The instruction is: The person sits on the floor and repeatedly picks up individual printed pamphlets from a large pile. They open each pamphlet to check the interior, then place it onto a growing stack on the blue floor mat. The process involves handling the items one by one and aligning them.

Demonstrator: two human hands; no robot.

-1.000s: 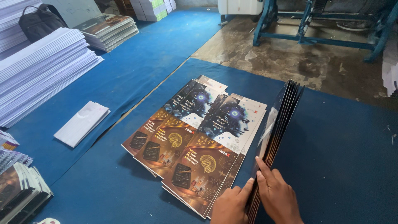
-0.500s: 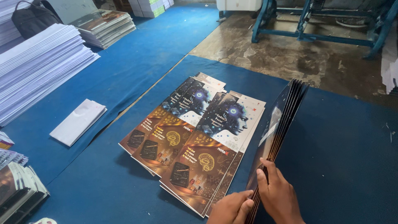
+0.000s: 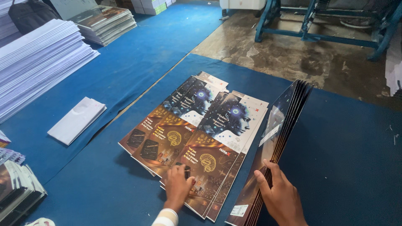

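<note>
Pressing down with my left hand [image 3: 178, 186], fingers [image 3: 184, 172] loosely curled and fingertips flat on the near edge of the fanned stack of printed covers [image 3: 197, 138], I hold nothing between them; they only rest on the top sheet. My right hand [image 3: 281, 196] stands just right of that stack, fingers spread along the near face and thumb behind, clamping an upright bundle of glossy covers [image 3: 280, 138] on its edge. The bundle's long axis runs away from me and leans slightly right, roughly parallel to the stack's long side, with a narrow strip of blue cloth [image 3: 347, 159] between them. The left hand is the nearer one to the flat stack; the right is already on the bundle. Left of the stack lies a folded white sheet [image 3: 76, 120], farther left a tall pile of white paper [image 3: 37, 62], and beyond it another pile of printed covers [image 3: 104, 23]. Nothing lies between stack and bundle.
</note>
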